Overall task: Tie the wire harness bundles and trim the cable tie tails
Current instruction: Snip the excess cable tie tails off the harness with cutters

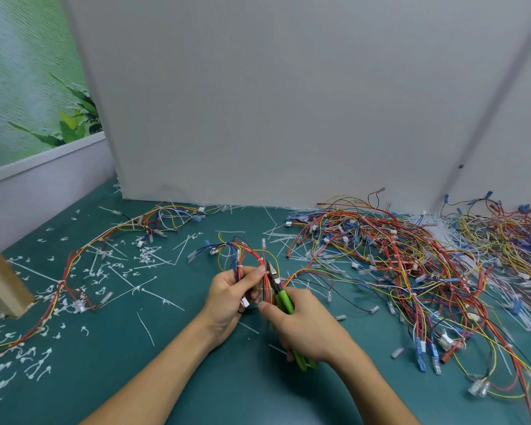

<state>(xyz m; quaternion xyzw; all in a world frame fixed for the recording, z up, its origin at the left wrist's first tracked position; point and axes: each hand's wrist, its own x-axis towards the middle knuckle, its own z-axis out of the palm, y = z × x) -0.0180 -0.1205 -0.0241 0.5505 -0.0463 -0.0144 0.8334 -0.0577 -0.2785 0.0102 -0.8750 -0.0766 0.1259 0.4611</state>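
Note:
My left hand (232, 294) grips a wire harness bundle (248, 253) of red, yellow and blue wires, held just above the green table (172, 357). White cable ties wrap the bundle near my fingertips. My right hand (304, 328) grips green-handled cutters (284, 300), whose dark jaws point up and touch the bundle by a cable tie (261, 259). The lower part of the handles sticks out below my palm.
A large tangled heap of harnesses (426, 265) covers the right side. A tied harness (83, 259) stretches across the left. Cut tie tails (22, 357) and loose white ties (141, 289) litter the mat. A grey partition (273, 102) stands behind, a wooden post (0, 280) at left.

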